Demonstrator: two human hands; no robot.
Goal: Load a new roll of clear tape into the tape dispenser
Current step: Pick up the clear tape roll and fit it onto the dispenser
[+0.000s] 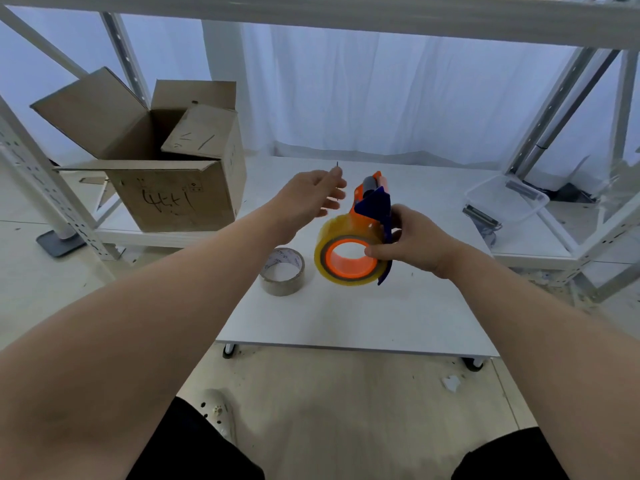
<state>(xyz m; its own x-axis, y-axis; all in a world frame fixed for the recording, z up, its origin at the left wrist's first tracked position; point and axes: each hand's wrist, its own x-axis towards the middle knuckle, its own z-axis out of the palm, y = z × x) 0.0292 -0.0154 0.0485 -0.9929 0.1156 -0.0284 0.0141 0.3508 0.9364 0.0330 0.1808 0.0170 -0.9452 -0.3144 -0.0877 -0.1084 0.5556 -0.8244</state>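
Observation:
My right hand (414, 242) grips an orange and blue tape dispenser (373, 199), held above the low white table (346, 317). A yellowish clear tape roll (327, 237) sits on the dispenser's orange hub. To the left of the dispenser's top, my left hand (311, 199) hovers with its fingers apart; whether tape is pinched between them is unclear. A nearly spent roll with a brown cardboard core (282, 271) lies flat on the table, below my left forearm.
An open cardboard box (166, 188) stands on the low shelf at the left. At the right are a clear plastic tray (507, 199) and some dark metal parts (481, 214). White shelf posts frame both sides. My foot in a white shoe (218, 410) is on the floor.

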